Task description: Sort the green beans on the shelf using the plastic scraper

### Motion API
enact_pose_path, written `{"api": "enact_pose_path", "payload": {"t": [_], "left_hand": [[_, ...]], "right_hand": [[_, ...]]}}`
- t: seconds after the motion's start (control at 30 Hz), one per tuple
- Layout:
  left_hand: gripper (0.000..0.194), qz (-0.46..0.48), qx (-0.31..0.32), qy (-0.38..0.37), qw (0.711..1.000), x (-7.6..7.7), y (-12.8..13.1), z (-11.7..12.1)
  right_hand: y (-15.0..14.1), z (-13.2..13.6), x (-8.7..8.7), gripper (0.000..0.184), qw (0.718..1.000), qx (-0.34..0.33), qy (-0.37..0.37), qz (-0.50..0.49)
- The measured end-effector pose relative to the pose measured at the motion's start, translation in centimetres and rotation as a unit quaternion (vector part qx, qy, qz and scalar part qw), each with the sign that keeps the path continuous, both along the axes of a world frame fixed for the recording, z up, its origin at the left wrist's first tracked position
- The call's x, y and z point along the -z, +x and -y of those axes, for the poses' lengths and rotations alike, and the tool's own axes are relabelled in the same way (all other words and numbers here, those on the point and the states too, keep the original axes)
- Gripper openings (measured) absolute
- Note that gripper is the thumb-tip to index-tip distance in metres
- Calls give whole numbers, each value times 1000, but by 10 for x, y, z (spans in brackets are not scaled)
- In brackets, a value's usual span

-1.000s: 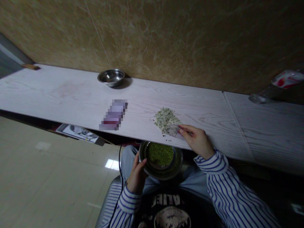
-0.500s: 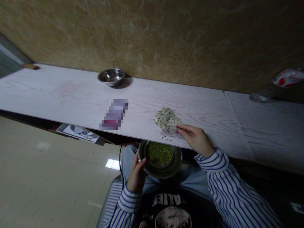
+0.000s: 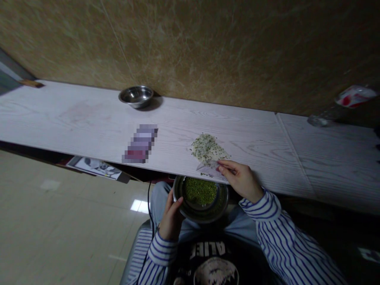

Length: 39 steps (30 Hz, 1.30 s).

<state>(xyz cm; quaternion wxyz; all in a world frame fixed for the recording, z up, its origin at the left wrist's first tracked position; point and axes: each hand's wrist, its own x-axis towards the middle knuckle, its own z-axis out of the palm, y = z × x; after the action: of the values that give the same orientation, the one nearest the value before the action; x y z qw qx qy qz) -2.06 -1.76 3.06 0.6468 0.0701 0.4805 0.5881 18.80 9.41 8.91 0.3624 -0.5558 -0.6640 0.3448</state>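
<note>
My left hand [image 3: 172, 215] grips the left rim of a metal bowl [image 3: 221, 204] held over my lap, just under the table edge. Green mung beans [image 3: 200, 190] lie in the bowl. Between the thumb and fingers of my right hand [image 3: 242, 178] is a thin, clear plastic piece [image 3: 208, 167], its far edge flat against the tabletop. A few beans sit by that piece near the table edge. Just beyond it spreads a pile of white grains mixed with green beans [image 3: 206, 146].
An empty-looking steel bowl [image 3: 136, 97] stands by the wall. A pixelated flat object [image 3: 141, 143] lies on the pale wooden table [image 3: 89, 130]. A clear bottle with a red-and-white label [image 3: 354, 97] lies at the right. An open drawer [image 3: 97, 168] juts out below.
My right hand has drawn the plastic piece a little toward the table edge, bringing a few beans with it. My left hand still holds the bowl in place.
</note>
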Motion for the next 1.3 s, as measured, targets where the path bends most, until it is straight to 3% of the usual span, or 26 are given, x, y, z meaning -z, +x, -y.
{"api": "enact_pose_path", "payload": {"t": [0.3, 0.6, 0.73, 0.97, 1.3], "left_hand": [[76, -19, 12, 1, 1000, 0, -2, 1], [72, -7, 16, -25, 1000, 9, 1, 7], [79, -4, 24, -38, 999, 11, 5, 7], [81, 0, 35, -28, 999, 15, 5, 5], [75, 16, 32, -22, 999, 18, 2, 7]], "right_hand": [[-6, 14, -10, 26, 999, -46, -27, -12], [34, 1, -10, 37, 996, 49, -8, -75], [45, 0, -11, 33, 997, 55, 14, -50], [33, -8, -8, 23, 999, -15, 25, 22], [17, -40, -6, 25, 998, -31, 48, 24]]}}
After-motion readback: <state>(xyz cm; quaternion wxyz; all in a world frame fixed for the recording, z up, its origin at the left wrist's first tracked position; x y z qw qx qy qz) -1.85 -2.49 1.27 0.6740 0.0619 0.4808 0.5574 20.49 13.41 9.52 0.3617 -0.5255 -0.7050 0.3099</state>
